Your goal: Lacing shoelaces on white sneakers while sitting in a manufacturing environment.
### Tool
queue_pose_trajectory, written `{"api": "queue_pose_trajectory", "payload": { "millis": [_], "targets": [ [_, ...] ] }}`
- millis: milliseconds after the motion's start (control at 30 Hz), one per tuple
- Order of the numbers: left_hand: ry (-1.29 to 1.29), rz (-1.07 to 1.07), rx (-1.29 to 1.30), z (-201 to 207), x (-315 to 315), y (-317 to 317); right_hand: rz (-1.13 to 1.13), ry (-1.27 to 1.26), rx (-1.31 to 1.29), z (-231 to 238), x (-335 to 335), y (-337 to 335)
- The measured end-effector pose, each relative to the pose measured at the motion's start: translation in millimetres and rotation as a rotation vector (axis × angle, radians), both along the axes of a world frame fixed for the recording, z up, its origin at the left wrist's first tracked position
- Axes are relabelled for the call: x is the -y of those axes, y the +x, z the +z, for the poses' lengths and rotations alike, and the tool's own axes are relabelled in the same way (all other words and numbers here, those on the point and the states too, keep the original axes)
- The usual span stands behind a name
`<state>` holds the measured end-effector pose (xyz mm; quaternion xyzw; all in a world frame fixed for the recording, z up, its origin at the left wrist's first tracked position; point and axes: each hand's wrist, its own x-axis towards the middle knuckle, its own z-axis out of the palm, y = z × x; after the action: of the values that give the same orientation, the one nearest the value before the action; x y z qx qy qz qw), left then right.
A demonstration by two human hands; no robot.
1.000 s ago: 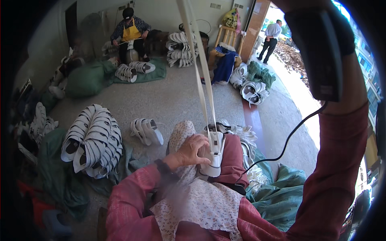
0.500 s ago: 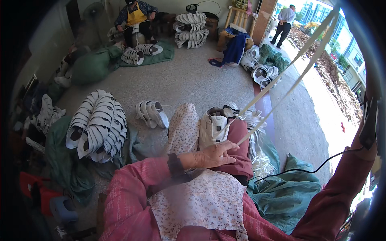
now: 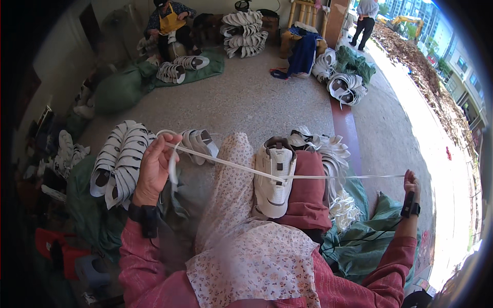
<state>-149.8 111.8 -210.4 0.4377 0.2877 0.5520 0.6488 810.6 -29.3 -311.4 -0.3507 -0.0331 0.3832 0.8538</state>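
You stretch a white lace [image 3: 226, 161] across your lap, its two lengths running out to either side from the front of a white shoe [image 3: 276, 197]. Your left hand [image 3: 158, 164], raised beside the left knee, pinches one length between thumb and fingers, a loose tail looping down beneath it. Your right hand [image 3: 411, 185], out wide to the right, is closed around the other length. The shoe lies on your lap, toe toward you, between the leg covered by a floral apron [image 3: 257, 259] and the red trouser leg [image 3: 309, 187]. A rack-like stack of white shoe uppers [image 3: 126, 159] stands at left by a green sack [image 3: 90, 210]; loose white laces [image 3: 344, 210] lie heaped at right, near green sacking [image 3: 354, 251]. Across the floor [image 3: 246, 102], a co-worker in a yellow apron [image 3: 172, 23] sits near more uppers.
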Motion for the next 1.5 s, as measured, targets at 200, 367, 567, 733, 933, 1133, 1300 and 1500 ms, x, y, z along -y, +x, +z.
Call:
{"api": "queue_pose_trajectory", "payload": {
  "millis": [200,367,567,733,933,1133,1300,1500],
  "targets": [
    [-0.405,0.098,-0.906,-69.7,-3.2,-58.2,0.341,-0.222,0.311,-60.0,-83.1,-279.2],
    [0.505,0.064,-1.740,-58.3,-22.0,45.0,0.529,-0.301,0.924,0.5,-91.4,-438.8],
    [0.997,-0.112,-1.056,-20.7,-18.3,181.6,0.774,-0.188,1.660,14.7,-81.3,-515.1],
    [1.089,-0.385,-0.933,-45.9,-37.0,223.1,0.843,-0.201,1.689,11.9,-77.9,-521.5],
    [0.609,-0.504,-0.899,-58.5,-40.3,237.4,0.927,-0.137,1.678,13.9,-86.0,-513.7],
    [0.679,-0.592,-0.930,-61.3,-46.2,242.2,1.199,-0.380,1.207,27.2,-97.1,-515.3],
    [0.656,-0.651,-0.906,-53.6,-49.6,236.2,0.892,-0.334,1.684,42.8,-91.8,-516.1],
    [0.552,-0.760,-0.851,-46.8,-58.1,230.1,0.850,-0.143,2.055,61.5,-100.1,-518.3]
  ]
}}
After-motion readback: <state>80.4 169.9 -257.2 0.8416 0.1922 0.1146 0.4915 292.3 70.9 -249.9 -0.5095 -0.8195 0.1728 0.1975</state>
